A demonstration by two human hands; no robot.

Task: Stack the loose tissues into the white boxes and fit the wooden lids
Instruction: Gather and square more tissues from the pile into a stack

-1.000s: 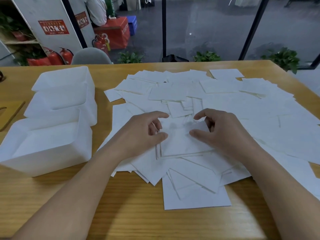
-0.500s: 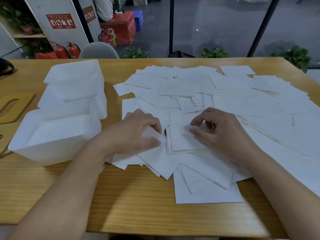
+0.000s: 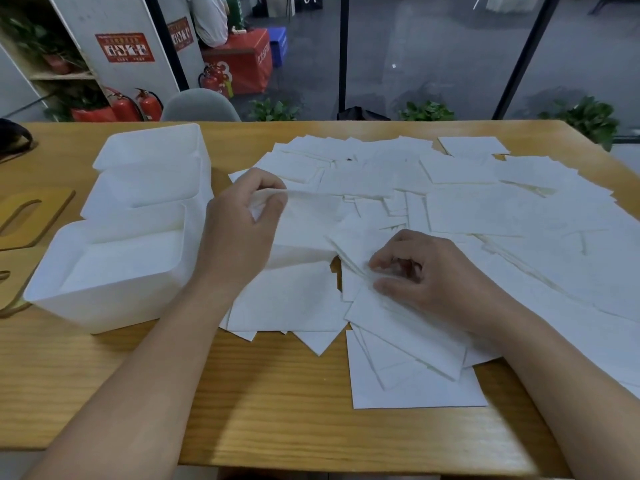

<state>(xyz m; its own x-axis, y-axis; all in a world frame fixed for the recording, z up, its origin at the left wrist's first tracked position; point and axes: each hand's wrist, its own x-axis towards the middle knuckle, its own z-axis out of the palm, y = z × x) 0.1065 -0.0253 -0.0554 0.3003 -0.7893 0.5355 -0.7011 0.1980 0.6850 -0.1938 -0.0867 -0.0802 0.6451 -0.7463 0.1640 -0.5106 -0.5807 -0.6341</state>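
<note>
Loose white tissues (image 3: 467, 209) lie scattered over the right half of the wooden table (image 3: 104, 375). My left hand (image 3: 242, 223) is raised above the pile and pinches one tissue (image 3: 311, 220), which hangs from its fingers. My right hand (image 3: 426, 271) rests on the pile with curled fingers pinching the edge of a small stack of tissues (image 3: 356, 244). Three white boxes stand in a row at the left: the near box (image 3: 104, 299), the middle box (image 3: 110, 199) and the far box (image 3: 149, 147). Wooden lids (image 3: 31, 216) with slots lie at the far left.
Bare table shows along the front edge and between the boxes and my left arm. A dark object (image 3: 14, 136) sits at the table's far left corner. A grey chair back (image 3: 199, 105) stands behind the table, with fire extinguishers (image 3: 138, 105) and plants (image 3: 426, 110) beyond.
My left hand has lifted off the pile and moved up and left, carrying a tissue. My right hand stayed low on the pile and now pinches tissue edges.
</note>
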